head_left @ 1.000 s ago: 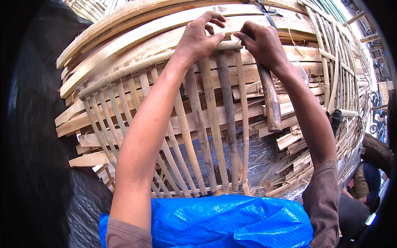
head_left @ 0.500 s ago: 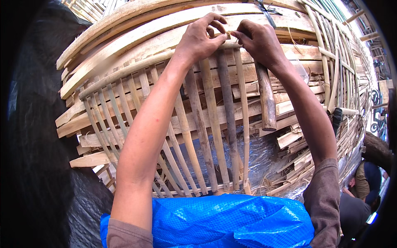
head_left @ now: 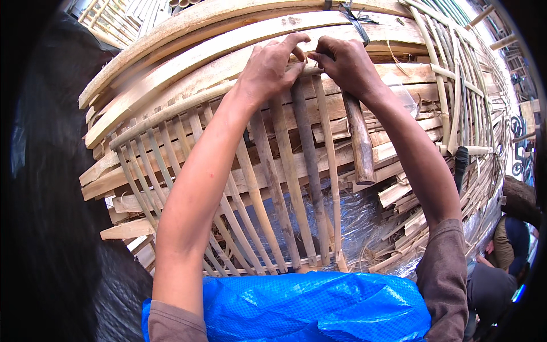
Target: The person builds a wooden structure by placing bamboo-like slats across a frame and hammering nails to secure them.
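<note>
A bamboo frame (head_left: pixel 289 171) with several upright slats leans in front of me, its round top rail (head_left: pixel 171 109) running across the far side. Both hands meet at the right part of that rail. My left hand (head_left: pixel 268 71) is curled over it, index finger raised and thumb close to the other fingertips; what lies between them is too small to make out. Close beside it, my right hand (head_left: pixel 346 64) is closed in a pinch, seemingly on a thin pale strip mostly hidden by the fingers. A wooden stick (head_left: pixel 359 142) hangs below my right wrist.
Stacked sawn planks (head_left: pixel 188 62) lie behind the frame. Another bamboo lattice (head_left: pixel 456 74) stands at the right, with split wood pieces (head_left: pixel 399 194) below it. Blue sheeting (head_left: pixel 319 302) covers my lap. Black sheeting (head_left: pixel 57 171) hangs at the left. Another person (head_left: pixel 493 288) sits at lower right.
My hands have come slightly left and lower in the view, still at the rail. The left index finger is straighter, and the view has shifted a little.
</note>
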A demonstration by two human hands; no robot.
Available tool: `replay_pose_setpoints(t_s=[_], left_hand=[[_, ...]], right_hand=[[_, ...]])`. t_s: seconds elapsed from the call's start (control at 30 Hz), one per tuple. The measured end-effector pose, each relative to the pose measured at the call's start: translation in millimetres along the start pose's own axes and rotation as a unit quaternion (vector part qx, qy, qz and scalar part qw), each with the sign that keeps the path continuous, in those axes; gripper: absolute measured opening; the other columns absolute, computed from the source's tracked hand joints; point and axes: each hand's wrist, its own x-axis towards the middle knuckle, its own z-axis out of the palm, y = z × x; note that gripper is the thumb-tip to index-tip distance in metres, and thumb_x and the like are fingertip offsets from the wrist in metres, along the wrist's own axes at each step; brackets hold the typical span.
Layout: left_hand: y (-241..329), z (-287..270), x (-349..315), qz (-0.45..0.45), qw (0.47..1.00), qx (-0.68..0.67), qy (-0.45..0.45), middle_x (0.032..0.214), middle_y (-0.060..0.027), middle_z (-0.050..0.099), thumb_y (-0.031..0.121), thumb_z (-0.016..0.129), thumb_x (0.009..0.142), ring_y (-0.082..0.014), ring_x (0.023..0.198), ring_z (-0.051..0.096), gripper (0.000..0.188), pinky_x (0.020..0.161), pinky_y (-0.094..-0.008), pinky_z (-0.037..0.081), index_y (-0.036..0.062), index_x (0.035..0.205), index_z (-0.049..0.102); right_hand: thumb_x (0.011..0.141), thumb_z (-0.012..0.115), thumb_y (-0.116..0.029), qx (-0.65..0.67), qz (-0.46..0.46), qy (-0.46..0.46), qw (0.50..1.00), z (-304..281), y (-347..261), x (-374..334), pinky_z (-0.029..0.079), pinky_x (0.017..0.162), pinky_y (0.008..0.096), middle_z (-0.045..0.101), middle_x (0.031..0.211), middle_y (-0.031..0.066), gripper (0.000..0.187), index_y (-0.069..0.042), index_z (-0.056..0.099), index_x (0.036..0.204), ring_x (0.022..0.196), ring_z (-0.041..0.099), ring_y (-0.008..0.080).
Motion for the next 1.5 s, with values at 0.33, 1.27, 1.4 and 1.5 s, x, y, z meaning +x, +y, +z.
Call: replay_pose_setpoints(t_s=[0.33,1.27,1.4,1.5], left_hand=[[24,21,-2,-0.099,0.985,-0.122,0.075,0.105,-0.0111,0.068,0.005,0.068,0.084,-0.0227,0.104,0.064,0.07,0.093,-0.0391,0.053,0.0124,0.146,0.034],[22,18,2,-0.176,0.977,-0.108,0.043,0.092,-0.0044,0.077,0.021,0.081,0.081,-0.0229,0.091,0.074,0.065,0.088,-0.0387,0.056,0.0135,0.137,0.05],[26,17,2,-0.166,0.983,-0.068,0.046,0.09,-0.0024,0.077,0.023,0.083,0.08,-0.0145,0.078,0.069,0.066,0.076,-0.0314,0.053,0.0121,0.136,0.051],[24,18,1,-0.158,0.984,-0.064,0.055,0.089,-0.002,0.077,0.025,0.084,0.08,-0.0104,0.073,0.066,0.065,0.069,-0.0281,0.051,0.0118,0.135,0.052]], right_hand=[[0.09,0.071,-0.017,-0.006,0.002,0.019,1.0,3,-4,-6,0.05,0.059,0.0425,0.064,0.069,0.021,0.018,0.0,0.067,0.089,0.064,0.066,0.0368],[0.082,0.077,-0.03,-0.097,0.183,-0.036,0.978,-37,-44,-53,0.051,0.093,0.0445,0.064,0.118,0.0245,0.067,-0.002,0.051,0.138,0.107,0.063,0.0437],[0.081,0.073,-0.022,-0.092,0.29,-0.158,0.939,-59,-73,-78,0.048,0.095,0.0503,0.06,0.117,0.0336,0.068,0.008,0.041,0.133,0.111,0.061,0.0466],[0.083,0.062,-0.013,-0.07,0.29,-0.174,0.938,-59,-79,-82,0.048,0.093,0.0536,0.064,0.101,0.037,0.057,0.012,0.04,0.129,0.101,0.063,0.0501]])
